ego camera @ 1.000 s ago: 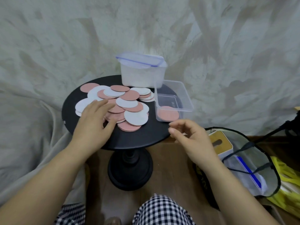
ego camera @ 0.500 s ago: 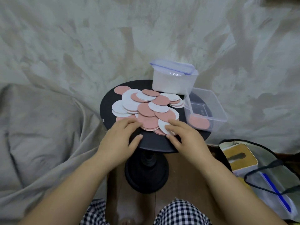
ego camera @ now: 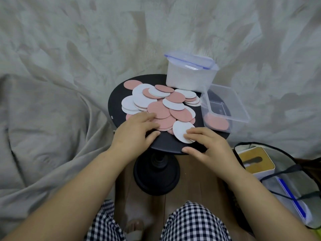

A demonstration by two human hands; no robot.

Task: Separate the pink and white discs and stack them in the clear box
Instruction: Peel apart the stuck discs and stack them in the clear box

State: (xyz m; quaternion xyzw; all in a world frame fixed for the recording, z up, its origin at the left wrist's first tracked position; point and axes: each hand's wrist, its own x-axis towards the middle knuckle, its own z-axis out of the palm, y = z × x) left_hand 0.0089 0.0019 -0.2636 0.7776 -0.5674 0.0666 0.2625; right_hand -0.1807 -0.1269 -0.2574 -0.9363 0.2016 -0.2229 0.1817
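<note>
The white disc [ego camera: 182,131] at the near edge of the heap lies flat, partly on the bare tabletop and partly over the pink discs behind it. The right hand [ego camera: 208,146] touches it from above with gently bent fingertips [ego camera: 188,135] on its near right part. The thumb lies apart from the disc at the table's near rim, so nothing is pinched and the hand is open. The left hand [ego camera: 135,133] is also open, spread palm down on the near left of the heap. Its fairly straight fingers rest on a pink disc [ego camera: 163,123] and its thumb points toward the white disc without reaching it.

The pile of pink and white discs [ego camera: 161,105] is loose and overlapping, with both colours mixed, and covers most of the round black table [ego camera: 166,145]. One pink disc lies alone at the far left edge of the pile. The clear box [ego camera: 240,103] stands lidless at the table's right side, just beside the pile, and overhangs the rim a little. A few pink discs [ego camera: 217,122] lie in its near end. Behind the pile and touching the clear box's far corner is a lidded container [ego camera: 189,75] with blue clips and frosted white walls.

Below the top, the table's black pedestal base [ego camera: 156,174] stands on a wooden floor. To the right are a box with a slotted wooden top [ego camera: 255,160] and a translucent bag [ego camera: 295,188] with dark straps. Checked trousers [ego camera: 191,221] fill the bottom, and grey cloth [ego camera: 52,101] is draped at the left and behind.
</note>
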